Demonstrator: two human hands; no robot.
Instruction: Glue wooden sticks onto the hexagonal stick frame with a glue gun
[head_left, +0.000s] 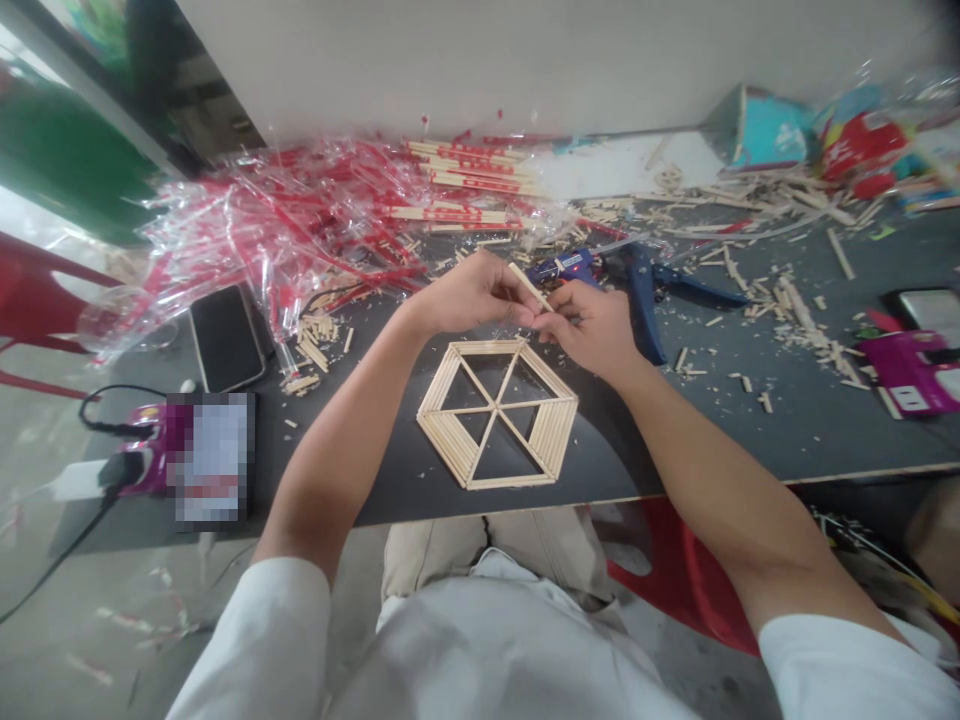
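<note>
Above the table, my left hand [484, 292] and my right hand [589, 322] meet, both closed on a short pale wooden stick [529, 288]. The stick slants between their fingertips, and part of it is hidden by the fingers. Just below them lies a flat hexagonal frame [496, 408] of stacked wooden sticks, with spokes crossing at its centre. Behind my right hand are a blue glue gun [564, 268] and a dark blue hand tool with long handles [645, 300], which looks like a cutter.
Red-printed plastic wrappers [300, 220] heap at the back left beside packed chopsticks [480, 170]. Cut stick scraps [802, 315] litter the right. A phone [229, 338], a purple power strip [146, 450] and a pixelated device [214, 460] lie left; another purple block [911, 370] sits right.
</note>
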